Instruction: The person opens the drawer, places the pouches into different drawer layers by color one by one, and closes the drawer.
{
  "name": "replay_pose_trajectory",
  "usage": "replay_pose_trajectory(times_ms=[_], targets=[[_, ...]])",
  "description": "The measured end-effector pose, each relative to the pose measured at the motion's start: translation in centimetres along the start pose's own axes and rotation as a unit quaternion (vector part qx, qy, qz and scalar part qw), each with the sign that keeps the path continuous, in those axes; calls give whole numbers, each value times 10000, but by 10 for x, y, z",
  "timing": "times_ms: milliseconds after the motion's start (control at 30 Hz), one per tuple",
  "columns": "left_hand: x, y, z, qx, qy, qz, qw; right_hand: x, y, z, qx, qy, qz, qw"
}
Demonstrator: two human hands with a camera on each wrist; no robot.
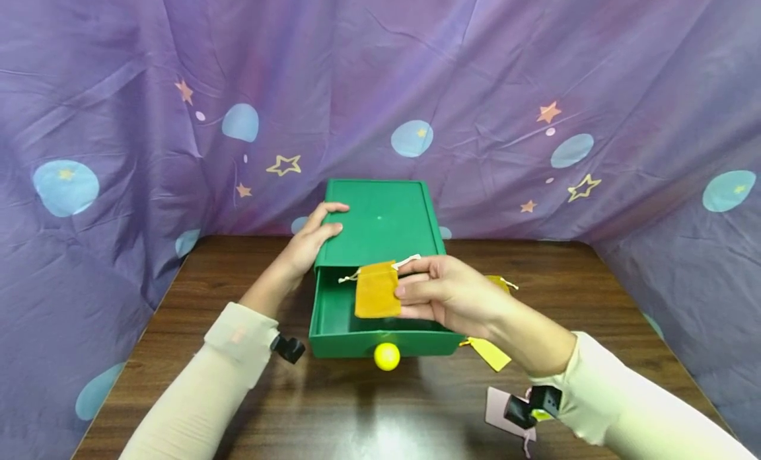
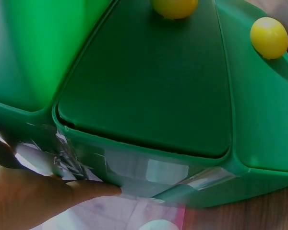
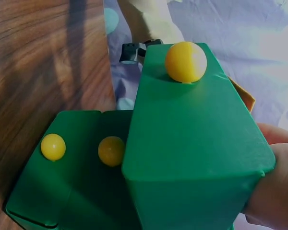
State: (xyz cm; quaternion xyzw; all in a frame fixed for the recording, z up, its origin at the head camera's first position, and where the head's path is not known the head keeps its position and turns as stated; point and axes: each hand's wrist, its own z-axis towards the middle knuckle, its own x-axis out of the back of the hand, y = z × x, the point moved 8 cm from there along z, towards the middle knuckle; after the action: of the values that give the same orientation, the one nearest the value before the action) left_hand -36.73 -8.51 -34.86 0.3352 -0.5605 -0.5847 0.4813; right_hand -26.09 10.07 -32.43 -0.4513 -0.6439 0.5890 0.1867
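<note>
A green chest of drawers [image 1: 380,225] stands at mid-table with its top drawer [image 1: 347,344] pulled out; the drawer's front bears a round yellow knob [image 1: 387,357]. Over this drawer my right hand [image 1: 448,291] pinches a mustard-yellow drawstring pouch [image 1: 374,295], whose white cords stick out at both sides. My left hand [image 1: 304,247] rests on the chest's upper left edge, fingers extended onto the top. In the left wrist view its thumb [image 2: 93,189] lies along the chest's side, by clear tape. The right wrist view shows the drawer [image 3: 197,129] hiding most of the pouch.
Two lower drawers with yellow knobs [image 3: 53,147] are closed beneath the top one. Right of the chest lie a yellow pouch [image 1: 491,353], another mustard pouch [image 1: 499,281] partly behind my wrist, and a pink pouch [image 1: 498,408] nearer me. A purple patterned cloth [image 1: 368,83] hangs behind the table.
</note>
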Motion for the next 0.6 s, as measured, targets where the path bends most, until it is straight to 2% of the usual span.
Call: replay_pose_trajectory(times_ms=[167,600], targets=[[0,0,-1,-36,10,2,10000,-7,3,6,-148,-72,-129,9998],[-1,0,-1,149,3,-81,9999,-12,15,21,-594,-162,-590,9964]])
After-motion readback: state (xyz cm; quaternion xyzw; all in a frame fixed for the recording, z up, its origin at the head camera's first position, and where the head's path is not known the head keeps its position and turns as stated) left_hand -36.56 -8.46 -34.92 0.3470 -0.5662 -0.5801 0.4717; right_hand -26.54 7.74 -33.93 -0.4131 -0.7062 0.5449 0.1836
